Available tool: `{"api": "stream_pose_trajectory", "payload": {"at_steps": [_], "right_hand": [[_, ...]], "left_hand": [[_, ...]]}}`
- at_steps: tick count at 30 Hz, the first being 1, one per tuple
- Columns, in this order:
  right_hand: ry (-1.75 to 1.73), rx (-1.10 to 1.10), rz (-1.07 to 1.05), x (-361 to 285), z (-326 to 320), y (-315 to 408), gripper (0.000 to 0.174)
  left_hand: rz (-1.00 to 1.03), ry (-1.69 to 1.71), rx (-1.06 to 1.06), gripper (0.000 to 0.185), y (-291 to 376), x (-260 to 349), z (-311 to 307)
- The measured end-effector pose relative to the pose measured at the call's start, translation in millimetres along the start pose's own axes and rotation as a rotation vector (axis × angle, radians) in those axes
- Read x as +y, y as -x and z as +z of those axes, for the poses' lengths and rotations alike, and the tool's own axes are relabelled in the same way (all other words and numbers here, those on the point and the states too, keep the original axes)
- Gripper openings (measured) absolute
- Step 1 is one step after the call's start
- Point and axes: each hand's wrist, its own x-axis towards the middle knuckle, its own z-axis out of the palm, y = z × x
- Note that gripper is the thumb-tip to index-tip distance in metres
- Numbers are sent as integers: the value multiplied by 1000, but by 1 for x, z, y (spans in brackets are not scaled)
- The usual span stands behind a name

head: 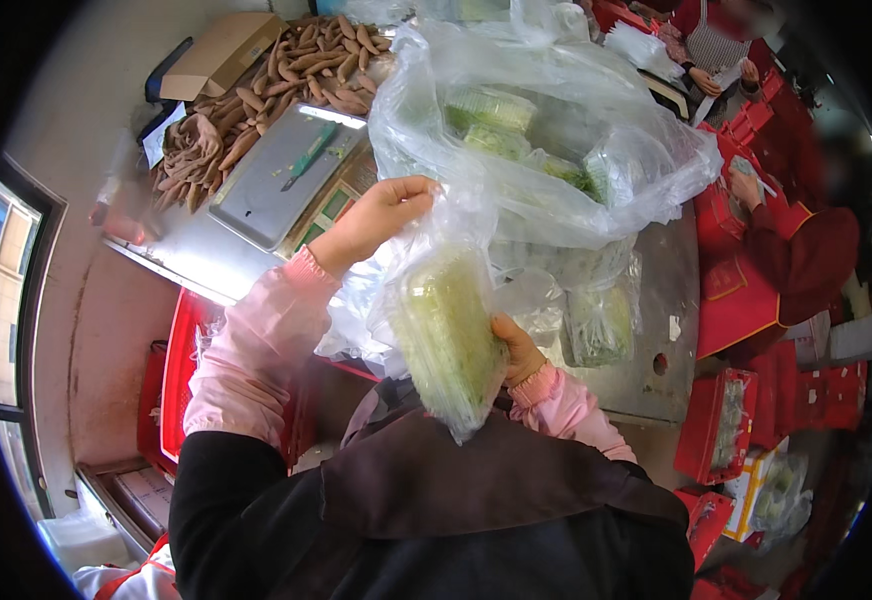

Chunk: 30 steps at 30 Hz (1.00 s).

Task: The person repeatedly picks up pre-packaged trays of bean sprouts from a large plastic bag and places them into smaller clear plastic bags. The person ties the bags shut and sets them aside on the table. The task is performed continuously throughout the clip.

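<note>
My left hand (pixel 398 210) pinches the gathered top of a clear plastic bag (pixel 466 217). Inside that bag is a clear plastic container of pale green vegetables (pixel 447 330), tilted in front of my body. My right hand (pixel 518 349) holds its lower right side, the fingers partly hidden behind it. Beyond my hands lies a large translucent plastic bag (pixel 631 187), its mouth open, with several containers of greens (pixel 499 112) inside. Another bagged container of greens (pixel 601 322) rests on the metal table (pixel 672 300), to the right of my right hand.
A green-handled knife (pixel 312 154) lies on a weighing scale's metal pan (pixel 271 195) at left. Behind are piled brown roots (pixel 331 52) and a cardboard box (pixel 222 56). Red crates (pixel 713 427) stand at right, where a co-worker's hand (pixel 745 186) and another person's hands (pixel 706 81) show.
</note>
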Motion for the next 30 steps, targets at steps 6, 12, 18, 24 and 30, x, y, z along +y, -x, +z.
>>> {"api": "stream_pose_trajectory", "payload": {"at_steps": [6, 12, 18, 24, 30], "right_hand": [[-202, 37, -69, -1, -123, 1, 55], [-125, 287, -252, -1, -99, -12, 61], [-272, 281, -109, 1, -100, -14, 54], [-76, 177, 89, -2, -111, -4, 48], [-177, 262, -116, 18, -65, -8, 48]], "left_hand": [[349, -341, -98, 27, 12, -58, -30], [305, -1032, 333, 29, 57, -29, 24], [202, -905, 285, 19, 51, -83, 38], [37, -19, 294, 12, 48, -52, 6], [633, -792, 0, 12, 116, -8, 59]]}}
